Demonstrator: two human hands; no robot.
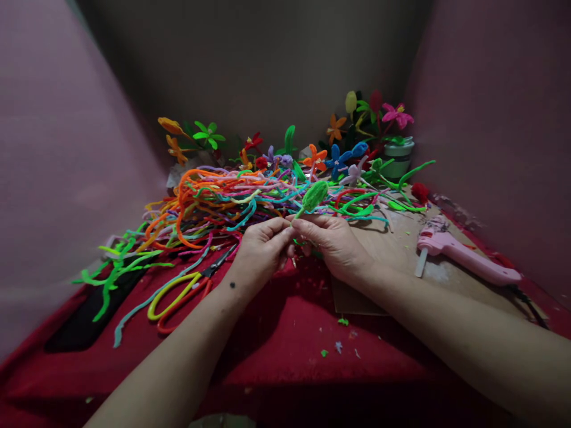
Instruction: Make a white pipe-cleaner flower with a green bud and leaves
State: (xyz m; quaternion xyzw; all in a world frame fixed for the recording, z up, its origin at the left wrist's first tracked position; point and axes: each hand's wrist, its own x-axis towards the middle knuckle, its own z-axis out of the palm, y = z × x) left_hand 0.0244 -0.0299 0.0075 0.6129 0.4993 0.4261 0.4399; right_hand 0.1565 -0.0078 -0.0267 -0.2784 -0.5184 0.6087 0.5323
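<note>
A green pipe-cleaner bud (315, 197) on a thin stem stands tilted up between my two hands. My left hand (264, 246) pinches the stem from the left, its thumb and forefinger pressed together. From the right, my right hand (332, 241) closes on the same stem, and the fingertips of both hands meet. The lower end of the stem is mostly hidden by my fingers. Just behind my hands lies a big heap of loose pipe cleaners (214, 196) in many colours.
Scissors (181, 297) with yellow and red handles lie left of my hands, beside a black flat object (89, 315). On cardboard (379, 249) at right rests a pink glue gun (468, 255). Finished pipe-cleaner flowers (336, 160) and a pale green pot (398, 157) stand behind the heap.
</note>
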